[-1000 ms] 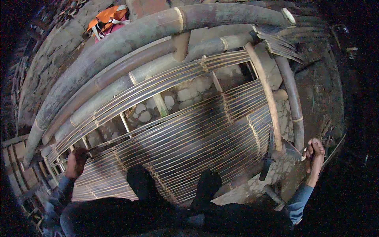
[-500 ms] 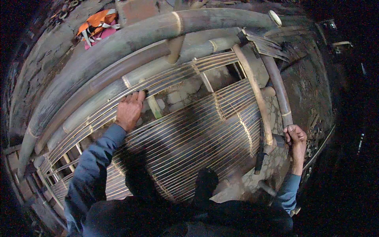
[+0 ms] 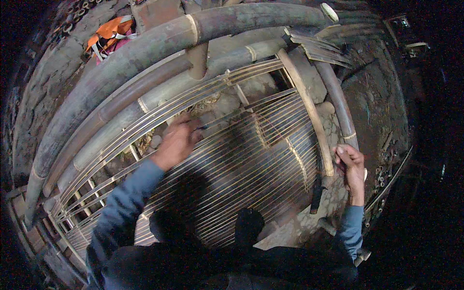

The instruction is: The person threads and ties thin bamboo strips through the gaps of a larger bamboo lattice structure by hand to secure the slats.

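Note:
Thin pale bamboo slats [image 3: 232,164] run lengthwise over a bamboo frame, packed in a near group with a smaller far group [image 3: 193,96] beyond a gap. My left hand [image 3: 179,143] is over that gap's near side, its fingers closed around a bamboo slat at the far edge of the near group; the fingertips are slightly blurred. At the slats' right end lies a pale curved crosspiece [image 3: 309,113]. My right hand [image 3: 352,166] is just right of its near end, thumb and fingers pinched together. Whatever those fingers hold is hidden or too small to tell.
Thick bamboo poles [image 3: 121,53] form a rail along the far side. A dark post [image 3: 338,96] and split bamboo pieces [image 3: 321,50] stand at the far right. Orange and pink cloth [image 3: 111,36] lies at the far left. Cracked ground [image 3: 290,229] shows near the right.
My left hand has come nearer and slightly right, from the far slats to the near group, with a slat shifted along. My right hand has moved slightly left and away from the dark post.

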A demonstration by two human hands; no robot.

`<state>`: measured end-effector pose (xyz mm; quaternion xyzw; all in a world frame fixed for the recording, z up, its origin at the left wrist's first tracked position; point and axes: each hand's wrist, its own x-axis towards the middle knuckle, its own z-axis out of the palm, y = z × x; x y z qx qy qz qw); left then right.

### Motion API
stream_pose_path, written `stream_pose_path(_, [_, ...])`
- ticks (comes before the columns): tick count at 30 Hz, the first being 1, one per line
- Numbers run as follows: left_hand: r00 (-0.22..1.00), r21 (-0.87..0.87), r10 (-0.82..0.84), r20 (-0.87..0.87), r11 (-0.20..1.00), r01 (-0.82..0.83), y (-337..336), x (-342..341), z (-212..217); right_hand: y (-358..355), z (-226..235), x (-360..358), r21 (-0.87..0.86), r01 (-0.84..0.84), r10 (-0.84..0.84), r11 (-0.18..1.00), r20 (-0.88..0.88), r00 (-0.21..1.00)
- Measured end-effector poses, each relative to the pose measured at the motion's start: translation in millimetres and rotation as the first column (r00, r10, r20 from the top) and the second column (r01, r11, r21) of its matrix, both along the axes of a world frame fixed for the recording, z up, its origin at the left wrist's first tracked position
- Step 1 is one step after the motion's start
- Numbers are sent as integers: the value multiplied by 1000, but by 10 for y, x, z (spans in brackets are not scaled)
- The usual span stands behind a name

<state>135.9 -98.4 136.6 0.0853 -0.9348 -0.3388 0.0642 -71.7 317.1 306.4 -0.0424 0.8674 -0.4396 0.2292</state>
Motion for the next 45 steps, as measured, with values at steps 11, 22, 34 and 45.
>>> stream_pose_path(11, [963, 331, 66, 261, 931, -154, 556, -1129, -713, -565, -486, -131, 7, -293, 293, 956, 11, 956])
stream_pose_path(22, [949, 408, 78, 305, 890, -204, 681, -1443, -760, -1477, -957, -520, 50, -560, 562, 827, -79, 823])
stream_pose_path(34, [955, 662, 168, 247, 690, -292, 788, -1528, -1060, -2097, -2369, -980, 489, -600, 774, 633, -414, 479])
stream_pose_path(45, [927, 259, 227, 298, 916, -308, 824, -1634, -911, -2194, -2203, -917, 623, -587, 852, 517, -305, 427])
